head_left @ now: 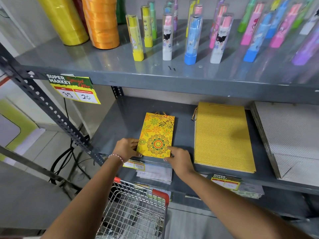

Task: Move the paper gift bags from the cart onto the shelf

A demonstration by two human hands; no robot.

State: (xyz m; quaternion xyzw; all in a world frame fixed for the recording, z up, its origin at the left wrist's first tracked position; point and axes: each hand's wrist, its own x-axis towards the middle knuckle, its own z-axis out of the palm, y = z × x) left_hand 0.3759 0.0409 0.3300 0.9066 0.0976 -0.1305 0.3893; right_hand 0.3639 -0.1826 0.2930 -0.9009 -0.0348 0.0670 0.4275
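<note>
On the middle shelf (131,118), near its front edge: small yellow floral gift bag (156,134) lying flat, handles toward the back wall. Pinched at both near corners, left hand (126,148) on the left corner with fingers curled together round the edge, right hand (179,160) on the right corner, thumb under the edge and index finger stretched on top. Looked like being squared up rather than carried, so probably one drop-off about done.

Just right of it, apart by a strip of bare shelf, sat a stack of bigger plain yellow patterned bags (222,137). Several deep going by the layered edges, couldn't get an exact count. Further right, a pile of grey-white sheets (290,135), also uncountable.

Down near the bottom, wire cart (138,213) with red corners. Basket looked mostly empty through the mesh, couldn't spot any bags left in it, though part was hidden behind the arms. So guessing close to finished, or finished.

Counted elsewhere: two ribbon spools clearly visible up top, one yellow (63,19) and one orange (101,23), plus rows of cartoon pen tubes (191,38), too many and too blurry at the right to count. Three price tags showing, clearest one (74,89) far left.
</note>
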